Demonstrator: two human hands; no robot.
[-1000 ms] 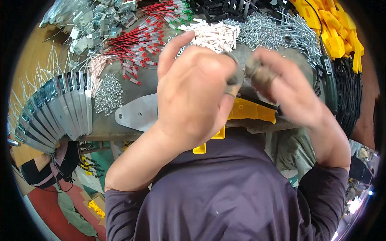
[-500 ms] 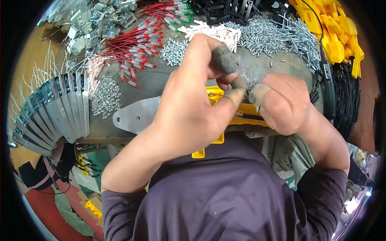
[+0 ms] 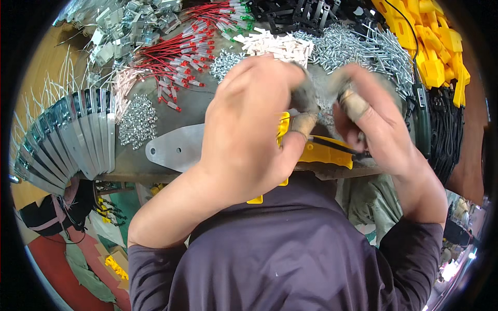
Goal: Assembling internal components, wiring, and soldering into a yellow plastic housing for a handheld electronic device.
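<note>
Over the work surface, my left hand (image 3: 251,122) is closed, its thumb and covered fingertips brought together above a yellow plastic handle part (image 3: 328,154). Whatever sits in that pinch is hidden. My right hand (image 3: 376,116) is raised just to the right, blurred, with thumb and forefinger apart and nothing visible between them. Worn coverings wrap several fingertips on both hands. A black cord (image 3: 340,147) lies along the yellow part, passing below my right hand. From under my left wrist a flat grey metal plate (image 3: 175,147) with holes sticks out to the left.
Fanned metal plates (image 3: 78,137) stand at the left beside small nuts (image 3: 137,122). Along the back lie red-wired indicator lights (image 3: 181,54), white sleeves (image 3: 277,45), screws (image 3: 353,49) and black parts (image 3: 301,13). Yellow housings (image 3: 433,44) and black cords (image 3: 445,119) fill the right.
My right hand has moved up and right, away from my left fingertips, and its fingers have spread. My left hand has turned slightly, staying over the yellow part.
</note>
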